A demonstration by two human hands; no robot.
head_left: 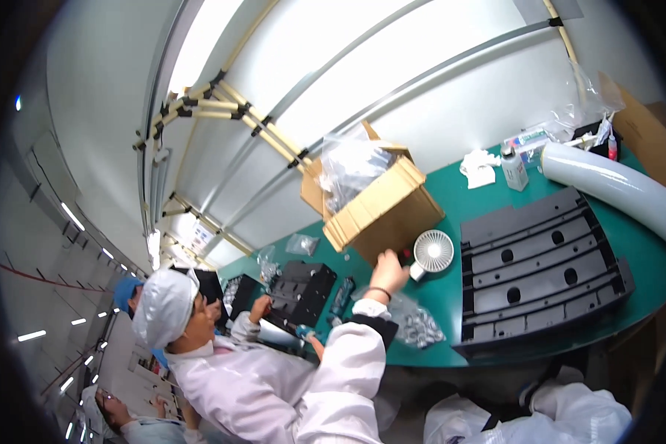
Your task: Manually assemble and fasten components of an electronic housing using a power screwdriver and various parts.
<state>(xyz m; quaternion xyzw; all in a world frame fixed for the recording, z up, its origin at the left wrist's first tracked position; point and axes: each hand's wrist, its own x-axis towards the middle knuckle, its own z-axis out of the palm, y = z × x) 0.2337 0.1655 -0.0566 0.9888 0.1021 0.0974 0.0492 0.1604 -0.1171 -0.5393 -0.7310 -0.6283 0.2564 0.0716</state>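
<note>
My left hand (pixel 388 274) reaches over the bench with bent fingers, beside the cardboard box (pixel 392 214). A dark band circles its wrist above a black cuff. Whatever the fingers hold, if anything, is too small to make out. Just right of it is a small white fan (pixel 433 251), its handle close to the fingers. Below the hand lies a clear bag of small metallic parts (pixel 419 325). A large black ribbed tray (pixel 540 270) with oval holes rests further right. My right hand is out of view.
Left of me a person in a white cap (pixel 159 307) works at another black tray (pixel 300 288). A dark hand tool (pixel 342 296) lies between us. At the back right are a bottle (pixel 513 169), white tissue (pixel 479 168) and a big roll of film (pixel 607 185).
</note>
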